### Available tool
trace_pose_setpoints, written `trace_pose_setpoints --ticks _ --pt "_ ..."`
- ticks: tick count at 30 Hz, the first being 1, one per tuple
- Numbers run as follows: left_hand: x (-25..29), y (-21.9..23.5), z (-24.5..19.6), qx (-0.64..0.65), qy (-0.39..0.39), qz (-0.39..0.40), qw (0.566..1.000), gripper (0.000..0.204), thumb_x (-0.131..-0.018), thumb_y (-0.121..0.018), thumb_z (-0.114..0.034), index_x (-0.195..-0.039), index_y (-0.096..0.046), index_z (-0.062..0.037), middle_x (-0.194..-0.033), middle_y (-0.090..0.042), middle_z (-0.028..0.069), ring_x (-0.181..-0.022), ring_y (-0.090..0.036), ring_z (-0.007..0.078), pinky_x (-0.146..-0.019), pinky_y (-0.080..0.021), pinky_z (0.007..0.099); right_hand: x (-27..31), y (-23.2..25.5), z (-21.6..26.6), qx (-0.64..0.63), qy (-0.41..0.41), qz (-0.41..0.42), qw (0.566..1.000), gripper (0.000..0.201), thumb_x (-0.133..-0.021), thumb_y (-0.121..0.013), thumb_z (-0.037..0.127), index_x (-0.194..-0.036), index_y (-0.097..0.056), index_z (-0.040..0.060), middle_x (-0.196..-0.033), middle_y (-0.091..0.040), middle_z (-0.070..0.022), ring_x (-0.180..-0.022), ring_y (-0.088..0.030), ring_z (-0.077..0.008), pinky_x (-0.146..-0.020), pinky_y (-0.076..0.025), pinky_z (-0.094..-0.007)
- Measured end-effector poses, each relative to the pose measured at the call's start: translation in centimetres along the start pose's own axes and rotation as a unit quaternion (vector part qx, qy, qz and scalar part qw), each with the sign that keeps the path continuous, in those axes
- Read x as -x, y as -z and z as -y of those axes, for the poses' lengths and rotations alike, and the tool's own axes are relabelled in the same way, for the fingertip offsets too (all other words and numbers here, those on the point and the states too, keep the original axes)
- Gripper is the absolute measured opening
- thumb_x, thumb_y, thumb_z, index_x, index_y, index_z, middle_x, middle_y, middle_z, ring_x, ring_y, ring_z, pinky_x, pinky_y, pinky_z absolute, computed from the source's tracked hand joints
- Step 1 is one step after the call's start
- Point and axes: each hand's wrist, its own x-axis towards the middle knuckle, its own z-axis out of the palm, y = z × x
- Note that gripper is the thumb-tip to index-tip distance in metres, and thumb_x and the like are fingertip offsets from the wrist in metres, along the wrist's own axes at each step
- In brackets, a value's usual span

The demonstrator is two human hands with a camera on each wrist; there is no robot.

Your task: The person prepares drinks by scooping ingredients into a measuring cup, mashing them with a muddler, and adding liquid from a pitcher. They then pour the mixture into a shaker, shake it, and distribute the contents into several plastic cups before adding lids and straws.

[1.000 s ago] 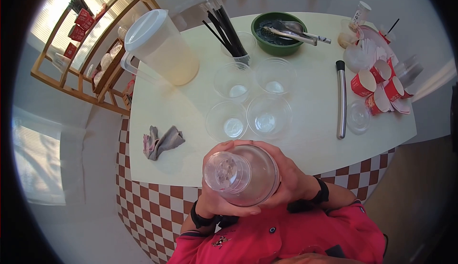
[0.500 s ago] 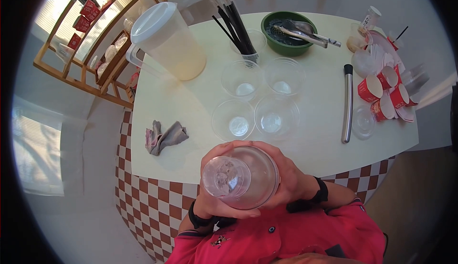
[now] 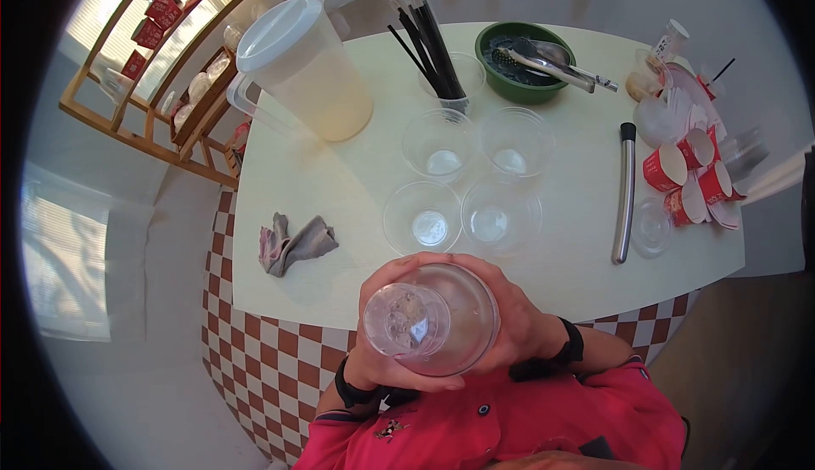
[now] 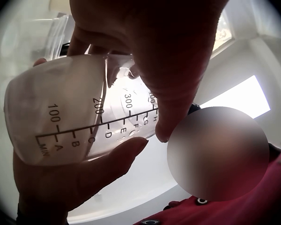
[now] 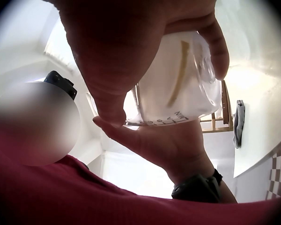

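Both hands hold a clear plastic shaker [image 3: 471, 317] close in front of the red shirt, its narrower capped end tilted toward the head camera. My left hand [image 3: 380, 366] wraps it from the left, and my right hand [image 3: 519, 330] grips the other side, fingers curled over the far wall. Black measuring marks run along the shaker [image 4: 51, 117] in the left wrist view, with cloudy pale liquid inside. Beyond the hands stand several clear plastic cups [image 3: 422, 219] on the table.
On the white table [image 3: 543, 283] are a lidded pitcher [image 3: 310, 79], black straws [image 3: 433, 58], a green bowl [image 3: 518, 88] with tongs, a metal muddler [image 3: 625, 194], red paper cups [image 3: 665, 167] and a grey cloth [image 3: 297, 245]. A wooden shelf [image 3: 136, 143] stands at left.
The head view has turned slightly left, so the table items sit further right in it. Both hands keep their grip on the shaker, nearly in the same place before the shirt.
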Motion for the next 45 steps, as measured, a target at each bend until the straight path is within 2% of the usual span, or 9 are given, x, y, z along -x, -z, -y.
trace_pose_setpoints --ticks 19,22,25,45 --pt "-0.2 -0.1 0.5 -0.019 0.013 -0.02 1.0 0.127 -0.05 -0.102 -0.02 -0.149 -0.025 -0.0074 -0.144 -0.044 0.0251 -0.129 -0.053 0.0323 -0.104 -0.048 0.0446 0.1 0.1 -0.5 -0.015 -0.016 -0.007 1.0 0.108 -0.07 -0.092 0.027 -0.152 -0.027 -0.0024 -0.146 -0.045 -0.0211 -0.133 -0.05 -0.0332 -0.109 -0.042 -0.0412" --pt "-0.2 -0.2 0.3 -0.023 0.003 -0.012 1.0 0.126 -0.05 -0.102 -0.021 -0.149 -0.025 -0.0071 -0.144 -0.044 0.0249 -0.129 -0.053 0.0323 -0.103 -0.049 0.0445 0.3 0.1 -0.6 -0.012 0.009 -0.009 1.0 0.108 -0.07 -0.092 0.028 -0.152 -0.027 -0.0023 -0.146 -0.045 -0.0208 -0.133 -0.05 -0.033 -0.109 -0.042 -0.0411" --pt "-0.2 -0.3 0.3 -0.023 0.01 -0.014 1.0 0.127 -0.05 -0.102 -0.022 -0.149 -0.025 -0.0069 -0.144 -0.044 0.0249 -0.129 -0.053 0.0323 -0.103 -0.049 0.0444 0.4 0.0 -0.6 -0.025 -0.014 -0.01 1.0 0.108 -0.07 -0.092 0.028 -0.152 -0.027 -0.0024 -0.147 -0.045 -0.0208 -0.133 -0.05 -0.0326 -0.109 -0.042 -0.041" --pt "0.7 -0.5 0.3 -0.011 0.012 -0.031 0.999 0.126 -0.051 -0.102 -0.024 -0.149 -0.025 -0.0046 -0.143 -0.045 0.0247 -0.129 -0.053 0.0319 -0.104 -0.048 0.044 0.6 -0.2 -0.1 -0.017 -0.024 0.009 1.0 0.108 -0.071 -0.091 0.026 -0.153 -0.025 0.0007 -0.15 -0.042 -0.0199 -0.136 -0.047 -0.0324 -0.111 -0.04 -0.0423"
